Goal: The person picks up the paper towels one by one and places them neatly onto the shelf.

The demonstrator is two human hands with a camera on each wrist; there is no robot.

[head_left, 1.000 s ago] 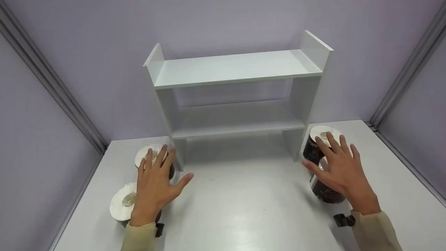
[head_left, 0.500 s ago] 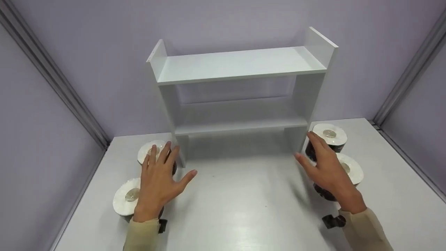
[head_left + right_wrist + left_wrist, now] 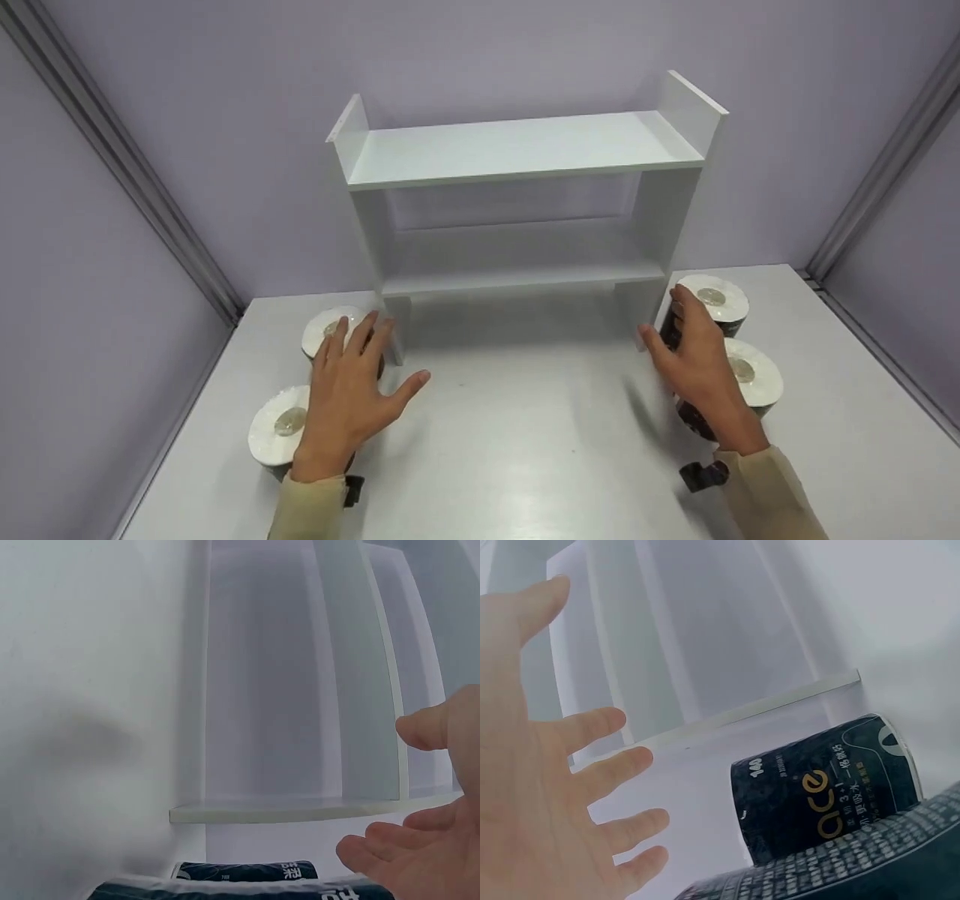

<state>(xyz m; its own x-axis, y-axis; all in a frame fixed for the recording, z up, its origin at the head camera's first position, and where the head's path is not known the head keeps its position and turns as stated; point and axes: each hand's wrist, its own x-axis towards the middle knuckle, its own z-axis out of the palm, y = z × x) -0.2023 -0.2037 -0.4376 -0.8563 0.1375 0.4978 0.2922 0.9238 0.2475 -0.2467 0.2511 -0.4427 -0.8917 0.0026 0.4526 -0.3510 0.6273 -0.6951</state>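
at lower right, the relaxed, empty right hand (image 3: 696, 360) is just left of a white, dark-wrapped paper roll (image 3: 757, 379), axis vertical; at lower left, the spread, empty left hand (image 3: 349, 397) is just right of a matching upright roll (image 3: 277, 427).

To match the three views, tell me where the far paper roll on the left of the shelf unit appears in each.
Head: the far paper roll is left of centre, partly hidden by the left hand.
Left wrist: lower right, its dark wrapper with gold lettering facing the camera.
Right wrist: not in it.
Shared landmark: the white shelf unit, in all three views.
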